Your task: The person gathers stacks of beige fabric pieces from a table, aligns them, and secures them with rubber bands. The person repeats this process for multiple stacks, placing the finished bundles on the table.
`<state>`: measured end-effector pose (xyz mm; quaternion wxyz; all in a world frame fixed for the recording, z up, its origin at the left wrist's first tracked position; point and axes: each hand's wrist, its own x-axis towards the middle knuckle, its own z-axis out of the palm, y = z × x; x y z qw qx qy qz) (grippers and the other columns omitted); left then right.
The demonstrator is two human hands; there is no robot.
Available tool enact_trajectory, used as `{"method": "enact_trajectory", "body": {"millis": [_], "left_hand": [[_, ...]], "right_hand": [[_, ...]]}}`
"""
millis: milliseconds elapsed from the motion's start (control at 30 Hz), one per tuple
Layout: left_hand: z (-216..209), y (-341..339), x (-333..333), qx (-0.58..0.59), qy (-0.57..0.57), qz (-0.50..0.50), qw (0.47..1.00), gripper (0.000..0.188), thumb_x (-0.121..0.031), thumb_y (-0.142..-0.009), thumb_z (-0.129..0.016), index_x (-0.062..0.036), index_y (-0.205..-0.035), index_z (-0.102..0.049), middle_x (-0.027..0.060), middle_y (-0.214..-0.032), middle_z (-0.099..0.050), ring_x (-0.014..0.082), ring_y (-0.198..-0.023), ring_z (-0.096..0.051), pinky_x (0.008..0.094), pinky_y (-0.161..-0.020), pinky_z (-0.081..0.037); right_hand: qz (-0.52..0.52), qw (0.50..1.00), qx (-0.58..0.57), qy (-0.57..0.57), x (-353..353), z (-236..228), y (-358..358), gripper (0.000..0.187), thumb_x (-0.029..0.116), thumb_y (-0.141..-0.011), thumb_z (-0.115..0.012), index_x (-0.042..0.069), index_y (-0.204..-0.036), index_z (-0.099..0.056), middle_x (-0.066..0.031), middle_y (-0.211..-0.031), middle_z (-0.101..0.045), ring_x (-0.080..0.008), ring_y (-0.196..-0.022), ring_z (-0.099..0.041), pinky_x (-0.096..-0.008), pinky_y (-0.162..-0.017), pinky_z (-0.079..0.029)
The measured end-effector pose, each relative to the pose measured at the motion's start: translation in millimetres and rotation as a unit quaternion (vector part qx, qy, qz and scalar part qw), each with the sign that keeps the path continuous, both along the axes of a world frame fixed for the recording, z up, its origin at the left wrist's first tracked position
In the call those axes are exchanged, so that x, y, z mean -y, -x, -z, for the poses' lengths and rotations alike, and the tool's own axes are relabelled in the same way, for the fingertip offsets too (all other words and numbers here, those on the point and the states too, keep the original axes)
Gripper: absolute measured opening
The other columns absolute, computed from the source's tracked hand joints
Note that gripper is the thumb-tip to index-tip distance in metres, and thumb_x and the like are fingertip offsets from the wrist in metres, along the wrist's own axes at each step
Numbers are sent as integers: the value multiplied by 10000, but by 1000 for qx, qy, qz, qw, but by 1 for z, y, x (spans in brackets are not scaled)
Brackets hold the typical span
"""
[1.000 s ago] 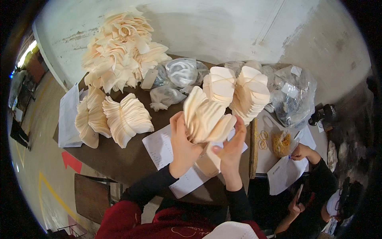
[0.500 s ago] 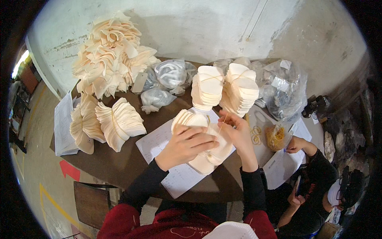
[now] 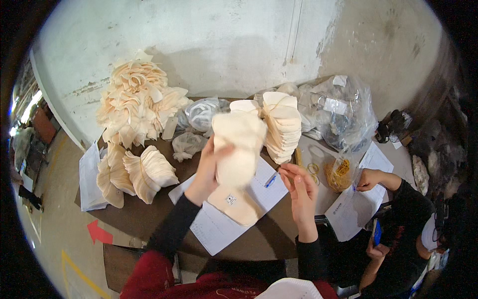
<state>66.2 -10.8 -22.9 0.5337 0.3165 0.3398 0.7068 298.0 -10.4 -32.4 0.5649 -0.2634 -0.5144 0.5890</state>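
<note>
Head view: person at brown table [image 3: 149, 219], seen from above.
Left hand [image 3: 206, 169]: fingers closed around cream stack [image 3: 238, 149], lifted over the table.
Right hand [image 3: 300, 192]: fingers spread, holding nothing, just right of the stack; maybe it touches a rubber band, too small to tell.
Paper sheet [image 3: 219, 229]: on the table, under the stack.
Advice: keep stack edges even, grip firm in the middle.

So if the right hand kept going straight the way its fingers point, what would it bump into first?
Probably the tall stack of cream pieces on the table. The right hand, open and empty, points up and slightly left toward it, though depth is hard to judge.
</note>
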Motion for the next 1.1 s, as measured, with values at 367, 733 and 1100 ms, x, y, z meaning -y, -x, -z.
{"method": "enact_trajectory", "body": {"millis": [367, 733, 1100], "left_hand": [[-19, 26, -142, -200, 128, 2, 971, 988, -443, -905, -654, 1, -1529, -30, 169, -1584, -208, 279, -1438, -264, 388, -1161, -238], [-10, 29, -161, -716, -71, -254, 646, 425, -226, -819, -686, -83, -1217, -639, 138, -1314, -507, 303, -1235, -487, 395, -977, -435], [-23, 44, -171, -700, -61, -171, 691, 266, -179, -755, -663, -29, -969, -717, 189, -965, -652, 374, -973, -592, 442, -884, -467]], "right_hand": [[53, 992, 63, 93, 26, 110, -36, 212, 139, -990, -566, -43, -951, -669, -73, -871, -678, -138, -805, -628, -261, -769, -481], [59, 986, 150, 51, 22, 108, -41, 196, 98, -989, -561, -65, -986, -669, -73, -879, -674, -134, -841, -631, -261, -788, -493], [178, 806, 423, -373, -179, -75, 57, 164, 161, -848, -647, 27, -896, -729, -186, -938, -669, -366, -942, -616, -445, -825, -489]]}}
